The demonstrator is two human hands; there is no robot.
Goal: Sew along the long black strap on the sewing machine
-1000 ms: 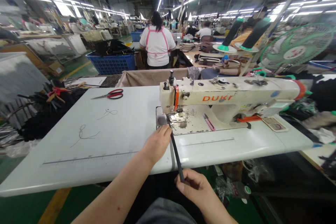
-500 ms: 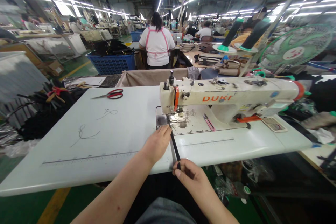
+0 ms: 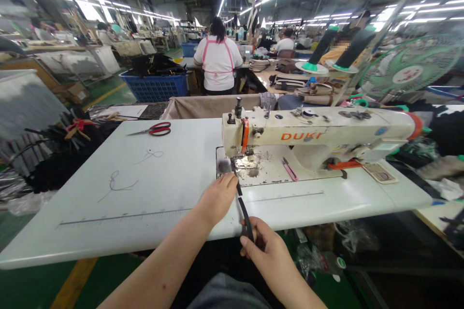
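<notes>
White table (image 3: 181, 164), with a ruler scale (image 3: 125, 217) marked along the near side that picks up again in front of the machine (image 3: 326, 130). Scissors (image 3: 159, 129) with red and black handles lie near the far edge, blades pointing left. Two loose threads (image 3: 125, 189) curl on the left half, well apart. The machine hogs the right side, its plate (image 3: 270, 170) pretty grubby, pink snips (image 3: 290, 170) lying on it. Small tray (image 3: 386, 181) sits near its base.

The narrow, flat black strip (image 3: 239, 188), earlier unbroken between left hand (image 3: 220, 194) and right hand (image 3: 260, 240), now shows a gap: a short end (image 3: 239, 191) nearer the cream metal sewing machine (image 3: 340, 130), a separate bowed black length (image 3: 247, 217) farther from it.
</notes>
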